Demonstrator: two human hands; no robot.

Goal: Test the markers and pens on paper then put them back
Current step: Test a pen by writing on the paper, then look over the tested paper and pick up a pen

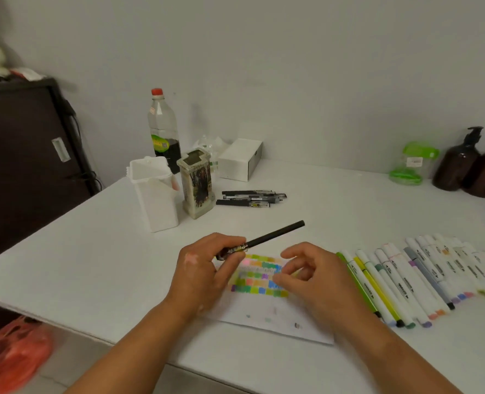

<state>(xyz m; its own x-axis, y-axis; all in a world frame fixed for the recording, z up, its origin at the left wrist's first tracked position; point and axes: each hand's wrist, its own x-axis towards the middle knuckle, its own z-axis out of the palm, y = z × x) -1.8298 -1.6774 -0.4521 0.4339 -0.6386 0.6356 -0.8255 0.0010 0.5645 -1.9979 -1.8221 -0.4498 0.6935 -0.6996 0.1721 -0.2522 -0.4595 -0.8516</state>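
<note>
My left hand (204, 268) grips a black pen (275, 234) by its lower end, its barrel slanting up to the right above the paper. My right hand (312, 277) hovers just right of it with fingers curled and apart, holding nothing. Under both hands lies a white sheet of paper (266, 317) covered with rows of coloured test swatches (261, 277). A long row of markers (412, 280) lies on the table to the right of the paper. Three black pens (249, 197) lie together further back.
A white lidded container (156, 194) and a worn pen holder (197, 183) stand at the back left, with a bottle (164, 132) and a white box (239, 159) behind. Brown pump bottles (468, 166) and a green container (409, 163) stand at the back right. A red bag (13, 351) lies below the table edge.
</note>
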